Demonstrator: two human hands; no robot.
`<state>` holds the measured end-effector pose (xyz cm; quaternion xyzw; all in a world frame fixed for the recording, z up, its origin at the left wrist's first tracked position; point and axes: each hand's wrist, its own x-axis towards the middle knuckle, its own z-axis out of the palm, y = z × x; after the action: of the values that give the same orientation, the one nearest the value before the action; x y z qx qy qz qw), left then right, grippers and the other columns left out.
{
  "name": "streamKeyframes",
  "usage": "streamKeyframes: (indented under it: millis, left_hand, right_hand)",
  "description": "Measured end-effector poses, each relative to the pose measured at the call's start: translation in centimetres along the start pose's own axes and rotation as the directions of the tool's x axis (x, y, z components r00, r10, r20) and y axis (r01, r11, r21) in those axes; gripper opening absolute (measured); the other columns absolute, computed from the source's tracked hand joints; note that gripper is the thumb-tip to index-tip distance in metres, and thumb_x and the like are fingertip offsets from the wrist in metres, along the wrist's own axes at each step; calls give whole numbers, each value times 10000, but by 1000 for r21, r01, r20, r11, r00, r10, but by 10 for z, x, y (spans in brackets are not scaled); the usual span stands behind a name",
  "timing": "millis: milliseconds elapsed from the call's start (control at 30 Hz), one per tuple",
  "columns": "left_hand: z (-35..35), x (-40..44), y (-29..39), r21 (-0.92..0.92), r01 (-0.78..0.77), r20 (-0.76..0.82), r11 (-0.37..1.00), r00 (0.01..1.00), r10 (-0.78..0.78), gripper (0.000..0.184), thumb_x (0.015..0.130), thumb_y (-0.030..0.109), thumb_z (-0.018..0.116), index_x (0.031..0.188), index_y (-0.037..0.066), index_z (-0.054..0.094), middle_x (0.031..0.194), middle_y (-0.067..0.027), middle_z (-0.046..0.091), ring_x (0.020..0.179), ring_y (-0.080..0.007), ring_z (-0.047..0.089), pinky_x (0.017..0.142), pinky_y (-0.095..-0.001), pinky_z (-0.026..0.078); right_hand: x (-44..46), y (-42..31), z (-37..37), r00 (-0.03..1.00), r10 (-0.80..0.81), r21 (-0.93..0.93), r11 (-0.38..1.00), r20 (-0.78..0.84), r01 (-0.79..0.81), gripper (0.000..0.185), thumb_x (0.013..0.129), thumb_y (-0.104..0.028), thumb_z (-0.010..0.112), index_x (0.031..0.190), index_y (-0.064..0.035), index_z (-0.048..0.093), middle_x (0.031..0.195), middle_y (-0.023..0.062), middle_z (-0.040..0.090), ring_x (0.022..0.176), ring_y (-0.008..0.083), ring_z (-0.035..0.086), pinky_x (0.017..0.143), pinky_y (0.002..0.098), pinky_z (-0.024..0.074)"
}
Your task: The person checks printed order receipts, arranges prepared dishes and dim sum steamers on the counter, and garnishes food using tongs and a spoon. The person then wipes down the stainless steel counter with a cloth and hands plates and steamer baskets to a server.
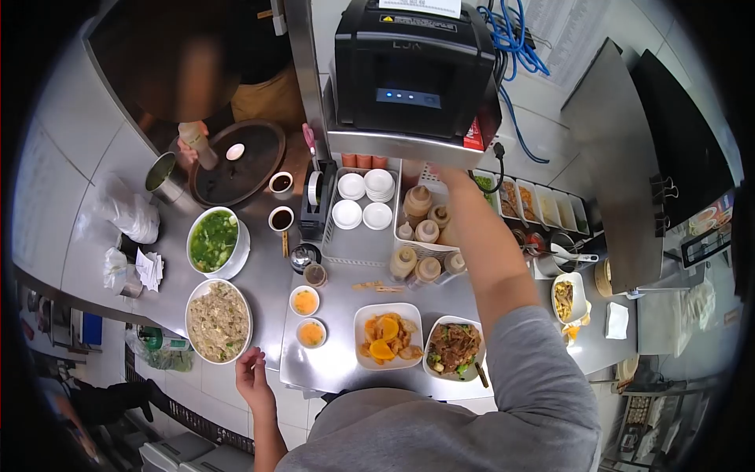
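Note:
My left hand (253, 376) is held low beside the steel counter's front edge, its fingers loosely apart and nothing in them. Just above it stands an oval bowl of fried rice (219, 321). My right arm reaches forward over the squeeze bottles (426, 230), and my right hand (447, 171) is mostly hidden at the shelf under the black printer (413, 75). What it touches cannot be made out. Close to my body are a square plate of food with orange slices (384, 337) and a bowl of brown meat with greens (454, 348).
A bowl of green soup (214, 242), two cups of orange sauce (311, 333) and stacked white dishes (379, 185) stand on the counter. Through the opening, another person's hand (191, 140) holds a bottle above a round tray (267, 161). Ingredient bins (546, 206) stand at right.

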<state>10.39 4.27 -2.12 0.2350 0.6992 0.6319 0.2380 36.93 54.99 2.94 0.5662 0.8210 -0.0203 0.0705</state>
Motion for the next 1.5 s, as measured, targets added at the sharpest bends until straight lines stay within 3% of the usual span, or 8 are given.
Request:
streamKeyframes:
  millis: [133, 233, 300, 433, 500, 1200, 1433, 1500]
  left_hand:
    - [1, 5, -2, -1, -4, 25, 1000, 1000, 4, 188, 867, 17, 519, 1054, 14, 540, 1013, -75, 586, 922, -154, 565, 815, -272, 441]
    - [1, 10, -3, -22, 9, 26, 1000, 1000, -8, 189, 863, -4, 520, 1051, -3, 536, 1005, -84, 585, 925, -160, 563, 839, -277, 442]
    - [0, 12, -4, -34, 26, 22, 999, 999, -25, 184, 862, -18, 517, 1045, -20, 533, 996, -92, 582, 926, -165, 559, 863, -284, 444]
    - [-5, 13, -8, -43, 47, -7, 998, 999, -47, 180, 862, -9, 519, 1041, -17, 534, 996, -92, 581, 925, -168, 558, 863, -292, 443]
    - [-7, 15, -11, -48, 54, -10, 997, 998, -54, 181, 863, 0, 523, 1042, -16, 534, 998, -93, 581, 924, -170, 558, 862, -296, 443]
    - [-19, 18, -11, 1, 31, -39, 1000, 999, -31, 164, 866, 13, 531, 1026, -14, 550, 1006, -92, 587, 917, -159, 555, 831, -278, 445]
    - [-53, 30, -6, 87, -72, -98, 994, 992, 81, 175, 861, 22, 545, 1030, -15, 571, 1002, -85, 602, 904, -147, 568, 794, -263, 455]
    - [-72, 43, 0, 169, -71, -126, 983, 988, 92, 196, 856, 37, 555, 1047, -6, 572, 1005, -82, 600, 903, -148, 565, 784, -261, 456]
  right_hand:
    - [-28, 2, 13, 933, -121, -65, 986, 340, 151, 521, 634, -292, 738, 1025, 36, 634, 1068, 235, 602, 1005, 316, 592, 862, 377, 466]
    - [-29, 5, 21, 937, -24, 62, 998, 349, 3, 457, 638, -279, 741, 968, 25, 659, 991, 210, 640, 987, 289, 610, 834, 382, 487]
    - [-26, 4, 21, 960, 3, 97, 995, 282, -31, 453, 635, -270, 744, 969, 23, 658, 994, 206, 639, 990, 287, 610, 833, 382, 488]
    - [-13, -10, 16, 988, 96, 101, 991, -120, -84, 446, 629, -252, 750, 971, 18, 656, 1002, 200, 639, 995, 284, 608, 832, 382, 489]
    - [-7, -13, 16, 974, 122, 89, 990, -192, -107, 443, 626, -243, 753, 972, 16, 655, 1006, 197, 639, 998, 282, 607, 831, 382, 490]
    - [-23, -16, 3, 976, 137, -135, 978, -168, -160, 432, 595, -147, 785, 981, -10, 646, 1045, 164, 636, 1028, 265, 600, 820, 382, 500]
    - [-68, -33, -44, 986, 146, -268, 956, 78, -120, 449, 616, -123, 763, 1025, -22, 608, 1081, 170, 617, 1023, 310, 592, 834, 387, 489]
    - [-90, -59, -54, 988, 47, -57, 997, -146, -56, 374, 687, -175, 702, 1006, -6, 604, 992, 191, 632, 950, 324, 609, 812, 408, 484]
